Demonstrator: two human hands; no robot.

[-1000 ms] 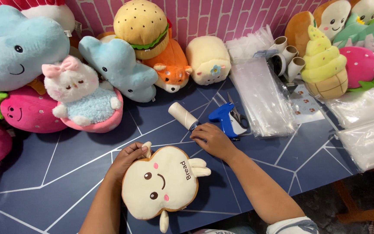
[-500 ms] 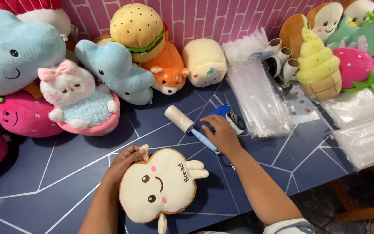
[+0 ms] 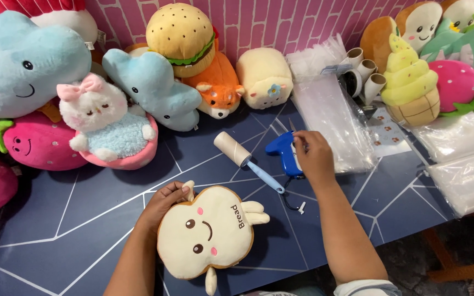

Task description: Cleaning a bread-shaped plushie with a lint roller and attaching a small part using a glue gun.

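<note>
On table, right hand (image 3: 315, 158) closing on tagging gun (image 3: 282, 152)

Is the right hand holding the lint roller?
No, the right hand grips the blue tagging gun; the lint roller lies untouched beside it.

Lint roller (image 3: 241, 154) lies on my dark blue table (image 3: 83, 219), white roll end toward the wall, blue handle pointing at me. Plush row along the pink brick wall (image 3: 259, 22): big blue cloud (image 3: 23, 66), smaller blue cloud (image 3: 149, 87), burger (image 3: 181, 37) sitting on an orange fox (image 3: 218, 90), cream loaf with a flower (image 3: 264, 77). White kitten with a pink bow (image 3: 105, 126) on my left, pink strawberry (image 3: 34, 145) touching it. On my right: clear plastic bags (image 3: 330, 115), cardboard tubes (image 3: 363, 68), green ice-cream cone (image 3: 410, 87), red strawberry (image 3: 459, 85), toast plush (image 3: 423, 22).
</note>
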